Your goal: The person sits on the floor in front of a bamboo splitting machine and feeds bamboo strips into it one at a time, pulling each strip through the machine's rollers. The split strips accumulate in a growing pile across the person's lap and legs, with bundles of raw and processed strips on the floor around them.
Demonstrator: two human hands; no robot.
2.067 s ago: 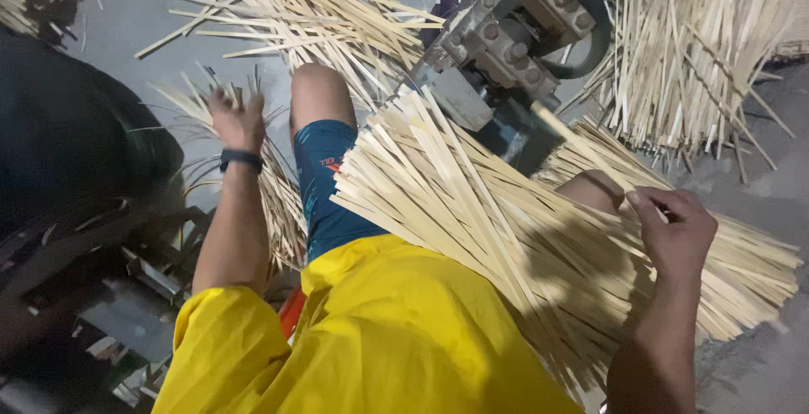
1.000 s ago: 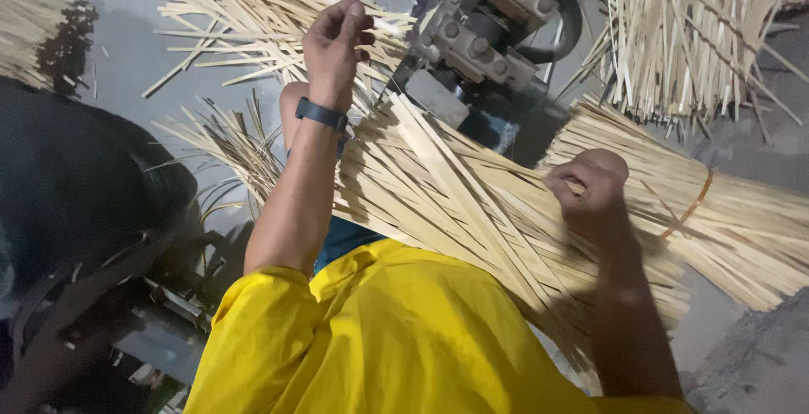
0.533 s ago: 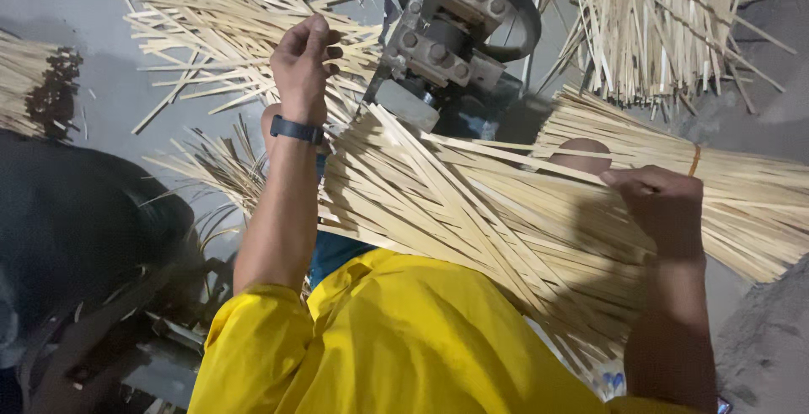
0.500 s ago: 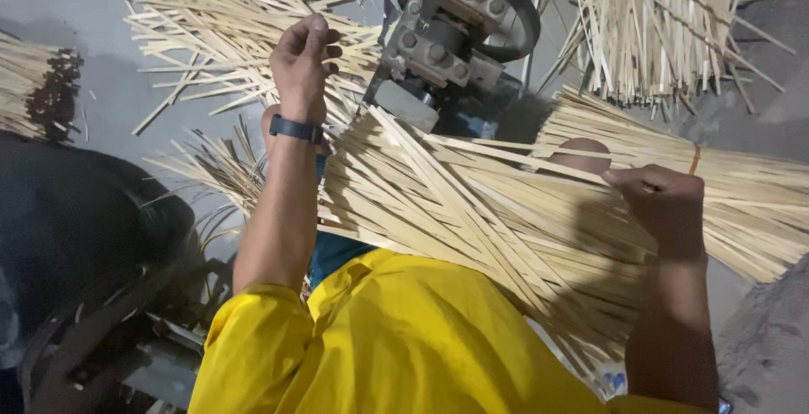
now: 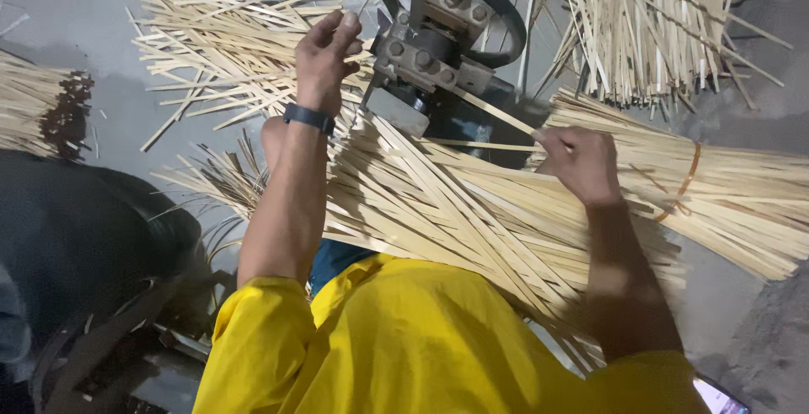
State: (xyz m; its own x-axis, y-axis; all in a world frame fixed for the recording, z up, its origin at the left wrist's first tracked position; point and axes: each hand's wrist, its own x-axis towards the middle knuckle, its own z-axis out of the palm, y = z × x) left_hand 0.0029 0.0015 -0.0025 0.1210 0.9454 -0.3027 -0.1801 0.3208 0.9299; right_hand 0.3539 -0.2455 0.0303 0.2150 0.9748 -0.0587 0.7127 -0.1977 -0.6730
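Observation:
A thick bundle of pale bamboo strips (image 5: 455,212) lies across my lap, above my yellow shirt. My right hand (image 5: 581,161) pinches a single thin strip (image 5: 489,109) that runs up to the grey metal machine (image 5: 434,43) with its black wheel. My left hand (image 5: 324,56), with a dark band at the wrist, is raised beside the machine's left side, fingers curled around a few strip ends.
Loose strips (image 5: 227,43) are scattered on the grey floor at upper left. A tied bundle (image 5: 716,186) lies at right, and more strips (image 5: 649,26) stand at upper right. A dark bulky object (image 5: 84,245) fills the left side.
My left hand rose from the floor strips to the machine's left side. My right hand shifted along the bundle and now holds one strip towards the machine.

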